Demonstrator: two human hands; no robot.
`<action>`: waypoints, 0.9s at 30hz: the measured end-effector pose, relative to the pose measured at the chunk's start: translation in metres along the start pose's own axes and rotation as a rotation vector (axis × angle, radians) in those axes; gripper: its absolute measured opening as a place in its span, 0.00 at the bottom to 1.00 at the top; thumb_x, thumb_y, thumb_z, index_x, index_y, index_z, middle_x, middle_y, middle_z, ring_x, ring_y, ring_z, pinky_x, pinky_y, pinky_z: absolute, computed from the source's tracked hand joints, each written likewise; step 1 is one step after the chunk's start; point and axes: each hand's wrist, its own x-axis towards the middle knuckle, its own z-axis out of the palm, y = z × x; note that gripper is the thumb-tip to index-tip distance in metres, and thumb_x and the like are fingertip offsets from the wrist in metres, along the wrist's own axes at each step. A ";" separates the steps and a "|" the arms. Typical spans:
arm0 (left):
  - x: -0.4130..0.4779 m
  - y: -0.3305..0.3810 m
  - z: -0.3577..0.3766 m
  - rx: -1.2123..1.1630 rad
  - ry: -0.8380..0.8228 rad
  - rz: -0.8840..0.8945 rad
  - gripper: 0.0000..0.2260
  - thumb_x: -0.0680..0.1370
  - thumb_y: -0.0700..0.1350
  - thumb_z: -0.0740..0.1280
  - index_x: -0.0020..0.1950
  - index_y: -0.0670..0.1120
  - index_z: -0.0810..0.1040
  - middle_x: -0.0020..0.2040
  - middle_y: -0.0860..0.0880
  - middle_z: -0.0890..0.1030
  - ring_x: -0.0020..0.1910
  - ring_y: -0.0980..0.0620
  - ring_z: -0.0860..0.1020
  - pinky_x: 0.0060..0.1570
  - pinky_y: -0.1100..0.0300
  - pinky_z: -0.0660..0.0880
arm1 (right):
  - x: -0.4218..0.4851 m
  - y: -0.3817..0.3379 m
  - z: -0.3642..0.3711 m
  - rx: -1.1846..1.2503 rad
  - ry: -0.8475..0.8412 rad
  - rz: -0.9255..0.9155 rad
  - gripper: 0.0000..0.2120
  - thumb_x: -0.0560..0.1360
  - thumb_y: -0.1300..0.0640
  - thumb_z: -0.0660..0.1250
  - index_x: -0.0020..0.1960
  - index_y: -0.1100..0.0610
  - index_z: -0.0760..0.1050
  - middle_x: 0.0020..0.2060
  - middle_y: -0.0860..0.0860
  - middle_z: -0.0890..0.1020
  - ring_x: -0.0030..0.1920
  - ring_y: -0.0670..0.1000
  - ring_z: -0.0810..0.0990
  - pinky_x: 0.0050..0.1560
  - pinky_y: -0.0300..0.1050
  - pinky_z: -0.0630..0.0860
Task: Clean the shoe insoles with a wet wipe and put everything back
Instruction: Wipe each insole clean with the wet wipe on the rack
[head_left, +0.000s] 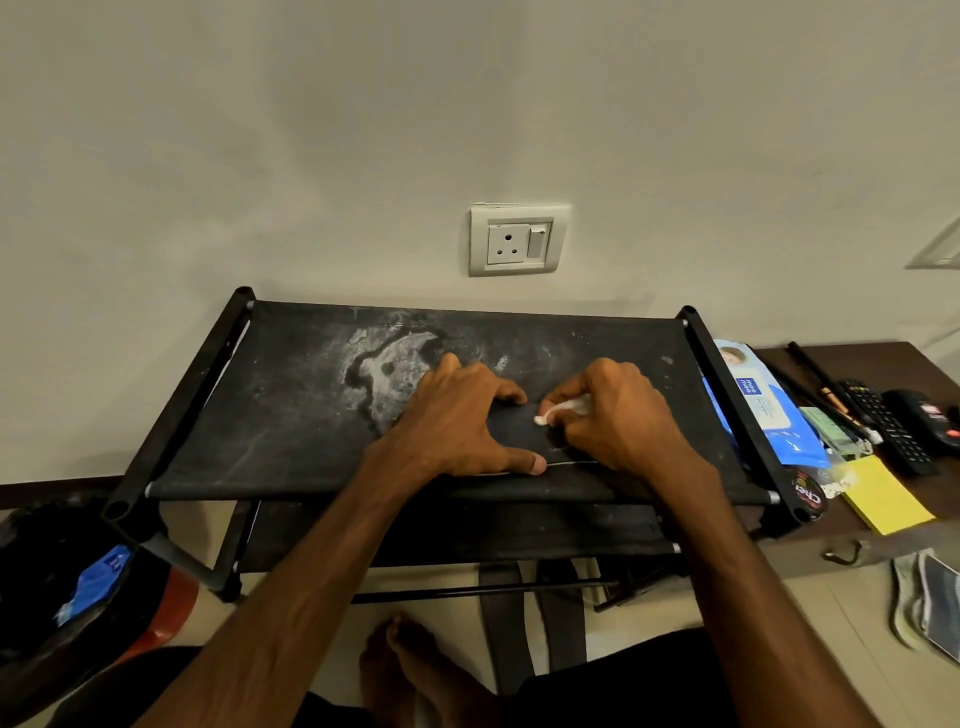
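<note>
Dark insole (522, 434) flat on rack's top shelf (291, 415) — white wet wipe (563, 407) bunched on it; blue wipes pack (763, 410) beside rack.

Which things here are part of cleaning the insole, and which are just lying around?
In use: black insole pressed flat by the left hand; wet wipe pinched in the right hand; blue wipes pack.
Lying about: remote control; yellow sticky notes; pens.

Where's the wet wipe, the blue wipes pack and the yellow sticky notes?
white crumpled wet wipe (563, 406): head view, on the bit sticking out.
blue plastic pack of wipes (768, 414): head view, on its pale label.
yellow square sticky-note pad (885, 496): head view, middle of top sheet.
</note>
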 end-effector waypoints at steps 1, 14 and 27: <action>0.000 0.000 0.000 -0.004 0.002 -0.001 0.38 0.64 0.72 0.74 0.71 0.59 0.74 0.63 0.55 0.75 0.62 0.50 0.65 0.62 0.50 0.68 | -0.005 0.003 -0.005 -0.010 -0.040 0.002 0.10 0.71 0.55 0.76 0.47 0.40 0.87 0.44 0.47 0.87 0.45 0.50 0.83 0.50 0.51 0.83; 0.001 -0.001 0.001 -0.021 -0.025 -0.020 0.39 0.63 0.73 0.74 0.71 0.60 0.74 0.64 0.56 0.75 0.62 0.49 0.66 0.64 0.48 0.68 | 0.017 -0.007 0.006 0.071 0.091 0.055 0.08 0.70 0.56 0.75 0.47 0.44 0.87 0.42 0.48 0.86 0.45 0.51 0.84 0.48 0.50 0.83; -0.003 0.004 -0.002 -0.051 0.005 -0.049 0.37 0.63 0.70 0.76 0.69 0.59 0.76 0.64 0.55 0.75 0.65 0.48 0.66 0.68 0.46 0.66 | -0.024 0.010 -0.003 0.046 0.028 0.037 0.06 0.72 0.52 0.77 0.46 0.41 0.87 0.42 0.43 0.86 0.44 0.45 0.81 0.49 0.48 0.81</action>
